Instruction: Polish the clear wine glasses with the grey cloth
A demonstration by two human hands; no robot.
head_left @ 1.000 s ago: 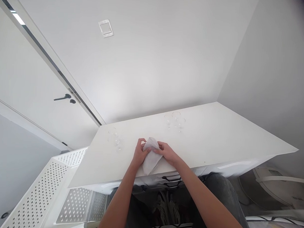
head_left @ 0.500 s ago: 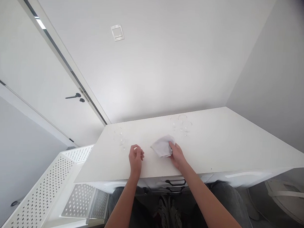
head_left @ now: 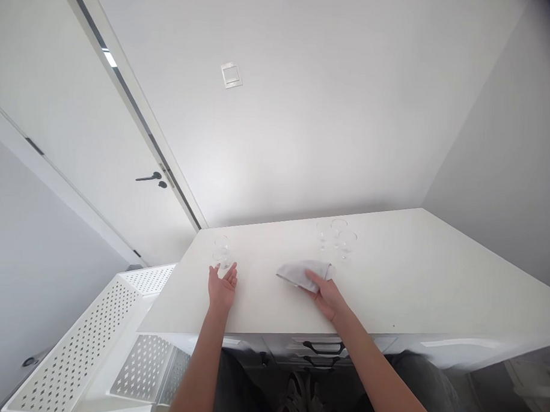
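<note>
My right hand (head_left: 326,294) grips a pale grey-white cloth (head_left: 302,272), thumb on top and the fingers underneath. The cloth hangs over the middle of the white tabletop (head_left: 258,289). At the left, my left hand (head_left: 222,285) is open, palm up with fingers spread, just in front of a stemmed glass (head_left: 220,255). Whether its fingertips touch that glass I cannot tell. A second clear glass (head_left: 221,241) stands right behind it. Beyond my right hand is a group of three clear stemmed glasses (head_left: 338,232).
The tabletop meets a white wall (head_left: 305,129) at the back. A white door with a dark handle (head_left: 148,177) is at the left, beside perforated white baskets (head_left: 85,343). Dark drawer handles (head_left: 323,348) lie below the front edge.
My left hand has let go of the cloth and moved left to the glasses, opening out. My right hand has carried the cloth rightward. The view has shifted.
</note>
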